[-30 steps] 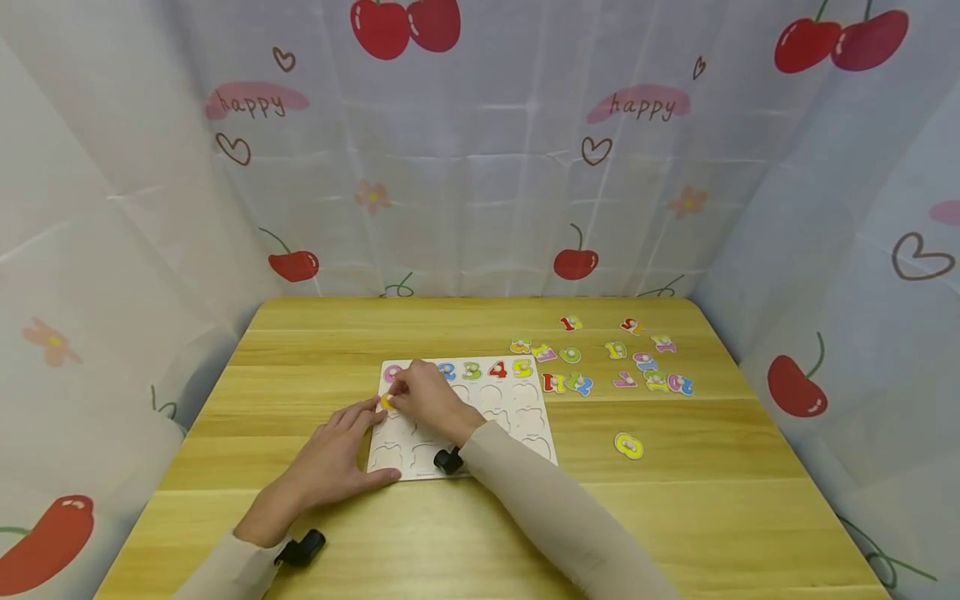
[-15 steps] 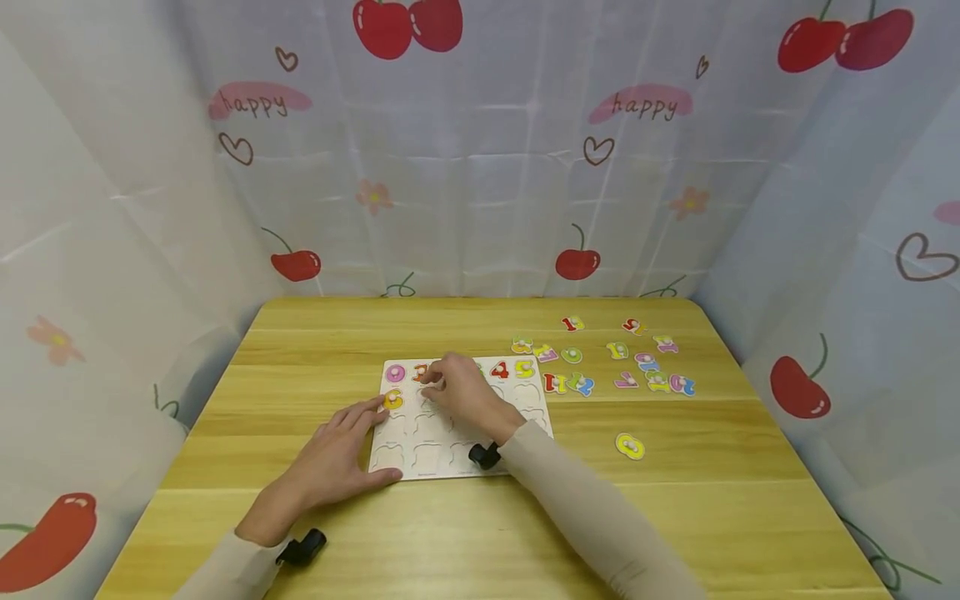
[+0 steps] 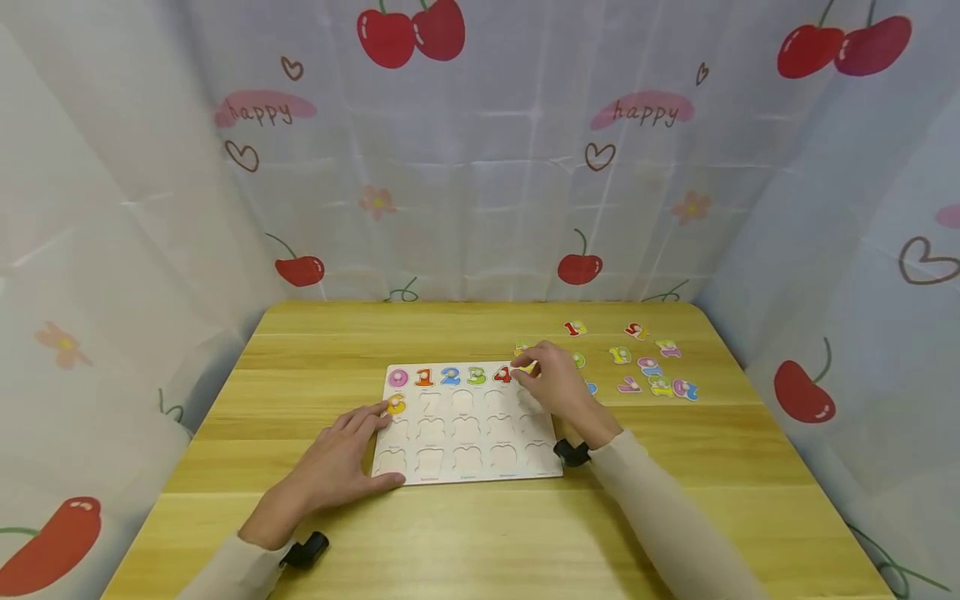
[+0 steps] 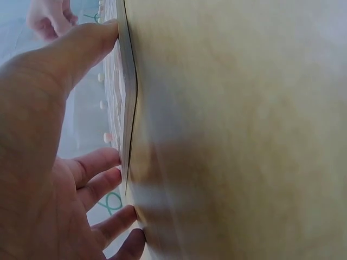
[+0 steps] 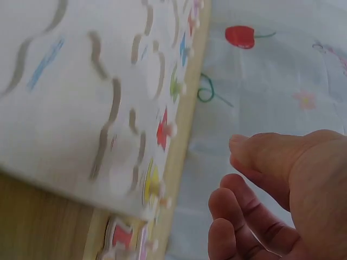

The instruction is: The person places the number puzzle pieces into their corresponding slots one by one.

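One board [image 3: 468, 460], left hand [image 3: 342, 458] touching edges, right hand [image 3: 557, 385] clear above

Head view looks down; nearer wrist views share the board [image 3: 467, 427].

Wood-look surfaces, printed faces and creased sheeting.
The tabletop [image 3: 450, 533] looks like wood or a wood-grain laminate, smooth, with a soft satin sheen. The number puzzle board [image 3: 447, 417] seems wooden: a smooth, matt white face and a plain, pale edge. The red number 4 [image 3: 503, 375] wears a smooth, printed-looking coloured face; its small pale knob [image 5: 171, 130] could be wood or plastic. The curtain [image 3: 480, 175] is thin, creased sheeting, faintly glossy along its folds, cloth or plastic unclear. The right sleeve [image 3: 667, 517] looks like matt cloth, the wrist camera [image 3: 307, 550] like black plastic.
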{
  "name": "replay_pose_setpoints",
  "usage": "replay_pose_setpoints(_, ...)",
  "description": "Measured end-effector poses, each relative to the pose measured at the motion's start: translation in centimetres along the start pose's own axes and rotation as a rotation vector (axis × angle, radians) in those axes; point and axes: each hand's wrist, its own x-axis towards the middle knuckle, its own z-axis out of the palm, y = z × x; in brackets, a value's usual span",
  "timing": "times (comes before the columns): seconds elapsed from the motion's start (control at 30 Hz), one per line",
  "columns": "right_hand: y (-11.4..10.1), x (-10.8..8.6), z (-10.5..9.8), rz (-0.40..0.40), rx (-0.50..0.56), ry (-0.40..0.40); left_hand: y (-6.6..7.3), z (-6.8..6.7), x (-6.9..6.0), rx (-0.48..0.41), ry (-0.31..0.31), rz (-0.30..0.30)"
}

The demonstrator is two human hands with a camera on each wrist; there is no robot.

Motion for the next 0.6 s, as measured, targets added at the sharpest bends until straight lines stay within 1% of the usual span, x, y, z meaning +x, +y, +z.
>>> replay_pose_setpoints(0.1, 2.1, -0.9, -2.0, 0.034, -0.012, 0.039, 0.0, 0.1, 0.0, 0.004, -0.001, 0.001)
replay_pose_setpoints(0.23, 4.8, -2.5, -4.6, 0.090, -0.057, 0.079, 0.0, 0.3, 0.0, 0.012, -0.006, 0.004)
replay_pose_setpoints(0.3, 6.2, -3.2, -5.9, 0.102, -0.084, 0.096, 0.0, 0.4, 0.0, 0.013, -0.008, 0.003)
replay_pose_setpoints(0.37, 7.5, -3.8, -7.0, 0.108, -0.086, 0.109, 0.0, 0.4, 0.0, 0.011, -0.009, 0.000)
replay_pose_setpoints(0.47, 9.3, -4.6, -8.2, 0.134, -0.090, 0.109, -0.1, 0.3, 0.0, 0.007, -0.011, -0.008)
replay_pose_setpoints(0.6, 11.0, -5.5, -9.3, 0.164, -0.100, 0.095, -0.1, 0.3, -0.1, 0.005, -0.009, -0.015)
